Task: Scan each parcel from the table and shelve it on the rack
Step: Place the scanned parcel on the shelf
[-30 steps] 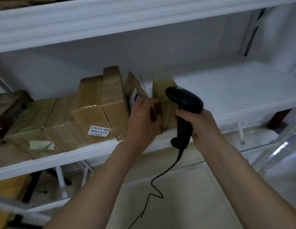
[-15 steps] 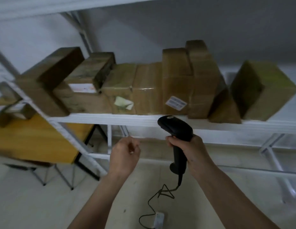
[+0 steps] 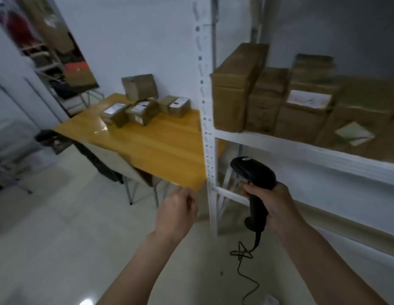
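Observation:
My right hand (image 3: 273, 205) grips the handle of a black barcode scanner (image 3: 254, 183), held low in front of the white rack (image 3: 301, 148). My left hand (image 3: 176, 210) hangs beside it with loosely curled fingers and holds nothing. Several brown parcels (image 3: 268, 100) stand in a row on the rack's shelf. Further off to the left, several taped parcels (image 3: 143, 108) with white labels sit at the far end of the yellow wooden table (image 3: 165, 148).
The rack's perforated white upright (image 3: 206, 119) stands between the table and the shelf. The scanner's black cable (image 3: 244, 267) trails down to the pale tiled floor. A chair (image 3: 125, 172) is tucked under the table's near side. A doorway lies at far left.
The view has swung left from the shelf to the table. My left hand let go of the shelved parcel and dropped away empty. My right hand kept the scanner.

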`<state>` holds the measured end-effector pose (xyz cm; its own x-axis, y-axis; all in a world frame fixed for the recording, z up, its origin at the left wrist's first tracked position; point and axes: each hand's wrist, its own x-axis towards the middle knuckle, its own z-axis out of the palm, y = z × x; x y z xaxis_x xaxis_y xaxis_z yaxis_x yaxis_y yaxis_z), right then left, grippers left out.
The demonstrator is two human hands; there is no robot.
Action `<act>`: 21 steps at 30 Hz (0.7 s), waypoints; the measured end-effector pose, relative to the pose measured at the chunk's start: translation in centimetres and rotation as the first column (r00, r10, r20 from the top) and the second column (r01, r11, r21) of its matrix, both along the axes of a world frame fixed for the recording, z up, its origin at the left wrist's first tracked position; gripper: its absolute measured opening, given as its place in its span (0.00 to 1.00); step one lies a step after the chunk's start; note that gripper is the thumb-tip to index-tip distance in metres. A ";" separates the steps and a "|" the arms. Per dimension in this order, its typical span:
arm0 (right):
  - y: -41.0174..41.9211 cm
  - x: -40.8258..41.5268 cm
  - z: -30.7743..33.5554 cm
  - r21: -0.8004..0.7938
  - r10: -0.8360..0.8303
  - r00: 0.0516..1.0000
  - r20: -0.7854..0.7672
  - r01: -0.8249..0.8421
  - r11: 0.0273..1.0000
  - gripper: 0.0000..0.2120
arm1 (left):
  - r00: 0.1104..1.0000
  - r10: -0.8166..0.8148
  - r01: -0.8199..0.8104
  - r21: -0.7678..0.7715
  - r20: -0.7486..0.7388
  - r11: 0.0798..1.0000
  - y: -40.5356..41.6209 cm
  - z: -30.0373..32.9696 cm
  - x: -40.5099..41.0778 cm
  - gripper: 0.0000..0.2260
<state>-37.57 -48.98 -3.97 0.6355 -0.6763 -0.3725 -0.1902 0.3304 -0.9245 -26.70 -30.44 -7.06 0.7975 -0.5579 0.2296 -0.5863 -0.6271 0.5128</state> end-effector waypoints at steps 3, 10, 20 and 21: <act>3.8 3.9 -0.2 0.020 0.037 0.999 0.001 -0.037 0.999 0.10 | 0.998 -0.002 -0.001 0.045 0.064 0.999 4.9 0.0 2.8 0.04; 9.8 11.3 -0.6 0.040 0.147 0.989 -0.003 -0.146 0.988 0.09 | 0.990 0.063 -0.073 0.074 0.124 0.995 11.7 -0.8 7.7 0.06; 12.0 21.2 -2.2 0.061 0.240 0.971 -0.019 -0.238 0.969 0.06 | 0.987 0.151 -0.154 0.064 0.048 0.986 13.7 -2.2 16.0 0.04; 11.7 22.3 -2.3 0.057 0.243 0.970 -0.015 -0.242 0.969 0.07 | 0.987 0.159 -0.161 0.067 0.038 0.985 13.4 -2.3 17.3 0.05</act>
<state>-15.24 -37.24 -6.28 0.7695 -0.4815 -0.4195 -0.2902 0.3215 -0.9013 -9.44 -17.09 -9.39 0.8708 -0.4390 0.2214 -0.4908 -0.7479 0.4470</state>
